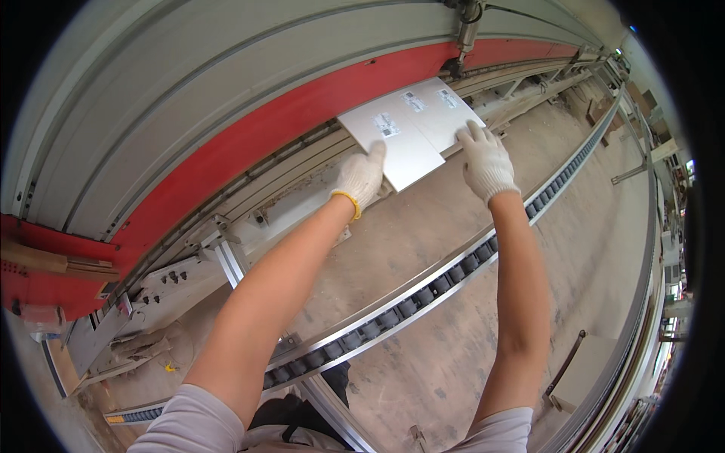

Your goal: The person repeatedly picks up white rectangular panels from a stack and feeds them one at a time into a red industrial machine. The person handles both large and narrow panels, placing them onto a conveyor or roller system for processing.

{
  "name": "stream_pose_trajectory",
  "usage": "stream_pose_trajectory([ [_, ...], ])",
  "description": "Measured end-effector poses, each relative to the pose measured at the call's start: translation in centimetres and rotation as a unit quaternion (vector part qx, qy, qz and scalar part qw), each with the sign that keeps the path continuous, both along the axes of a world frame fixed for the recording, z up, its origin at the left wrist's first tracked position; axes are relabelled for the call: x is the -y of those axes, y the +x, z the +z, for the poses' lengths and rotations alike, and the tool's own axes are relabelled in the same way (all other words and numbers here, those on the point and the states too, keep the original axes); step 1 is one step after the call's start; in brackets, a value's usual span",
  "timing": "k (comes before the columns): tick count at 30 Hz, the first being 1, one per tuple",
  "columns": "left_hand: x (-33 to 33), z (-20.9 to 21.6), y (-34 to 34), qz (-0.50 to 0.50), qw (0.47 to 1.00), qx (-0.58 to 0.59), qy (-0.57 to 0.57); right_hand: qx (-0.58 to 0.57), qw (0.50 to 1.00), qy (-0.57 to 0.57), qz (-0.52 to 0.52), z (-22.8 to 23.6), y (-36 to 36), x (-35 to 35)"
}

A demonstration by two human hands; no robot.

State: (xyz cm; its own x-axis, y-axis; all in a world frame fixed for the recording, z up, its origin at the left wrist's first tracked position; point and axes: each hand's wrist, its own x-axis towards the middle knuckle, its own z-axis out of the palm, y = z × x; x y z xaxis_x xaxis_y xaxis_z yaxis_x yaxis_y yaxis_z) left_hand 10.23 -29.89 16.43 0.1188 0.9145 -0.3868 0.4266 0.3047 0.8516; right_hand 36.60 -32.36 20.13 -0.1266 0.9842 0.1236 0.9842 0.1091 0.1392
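Flat white boards (pixel 411 157) with printed labels lie partly overlapped or side by side along the red and grey machine. My left hand (pixel 362 178), in a white knit glove with a yellow cuff edge, grips the left edge of the nearer board, thumb on the upper face. At the right edge of the boards is my right hand (pixel 487 160), gloved the same way, with its fingers curled over the edge. Its thumb is hidden. Both forearms reach forward over a roller track.
A curved rail of dark rollers (pixel 408 308) crosses between my body and the machine. The red machine front (pixel 287 113) rises beyond the boards, and a cylinder-shaped fitting (pixel 469 30) hangs above them. Dusty floor shows below. A board (pixel 581 370) stands at the lower right.
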Motion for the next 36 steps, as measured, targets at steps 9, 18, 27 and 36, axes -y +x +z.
stream_pose_trajectory([
  [9, 15.2, 5.3, -16.6, -0.310, 0.944, -0.093, 0.060, -0.293, 0.942, 0.161, -0.024, -3.4, -11.9, 18.9],
  [18, 45.3, 10.4, -50.0, 0.273, 0.956, 0.063, 0.091, -0.467, 0.863, 0.088, 0.171, 0.3, -41.0, 31.8],
  [27, 82.6, 5.5, -62.3, 0.501, 0.865, 0.025, 0.014, -0.378, 0.732, -0.177, 0.538, 1.2, -76.2, 53.5],
  [36, 96.0, 1.9, -62.8, 0.669, 0.738, -0.082, -0.029, -0.225, 0.417, -0.330, 0.817, -2.7, -95.8, 71.9],
])
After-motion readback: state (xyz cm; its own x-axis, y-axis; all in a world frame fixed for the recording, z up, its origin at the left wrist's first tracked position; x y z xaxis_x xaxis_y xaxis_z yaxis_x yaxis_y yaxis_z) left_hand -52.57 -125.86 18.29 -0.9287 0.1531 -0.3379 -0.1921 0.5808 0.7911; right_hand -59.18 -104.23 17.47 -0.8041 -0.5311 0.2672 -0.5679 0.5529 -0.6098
